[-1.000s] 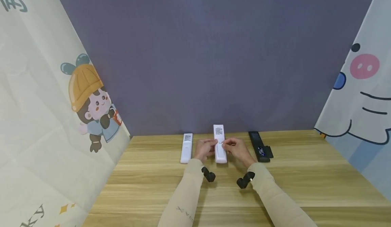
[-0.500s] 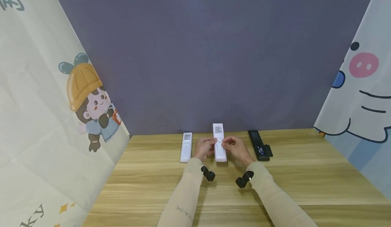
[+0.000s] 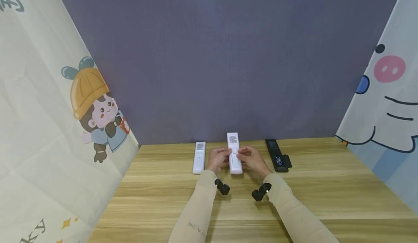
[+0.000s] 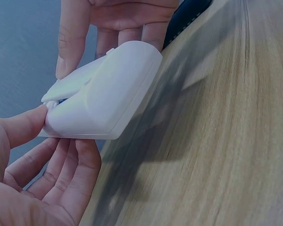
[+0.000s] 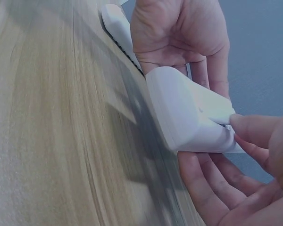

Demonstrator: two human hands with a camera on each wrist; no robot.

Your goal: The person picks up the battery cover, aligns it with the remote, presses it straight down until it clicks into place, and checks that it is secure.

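A white remote control (image 3: 233,141) is held back side up above the table, between both hands. My left hand (image 3: 218,159) grips its left edge, thumb on top and fingers underneath. On the other side my right hand (image 3: 254,160) has its thumb at the battery cover's edge and fingers curled below the remote. The battery cover (image 5: 216,109) is tilted up at its far end, with a narrow dark gap under it in both wrist views. In the left wrist view, the left thumb (image 4: 26,126) presses beside that gap. What lies inside the compartment is mostly hidden.
Another white remote (image 3: 199,159) lies back side up on the wooden table (image 3: 156,188), left of the hands. To the right lies a black remote (image 3: 275,154), its battery cover (image 3: 286,161) off to its side and batteries showing. A grey panel (image 3: 228,61) stands behind.
Both hands and the white remote stay in nearly the same place. The head view shifts only slightly.
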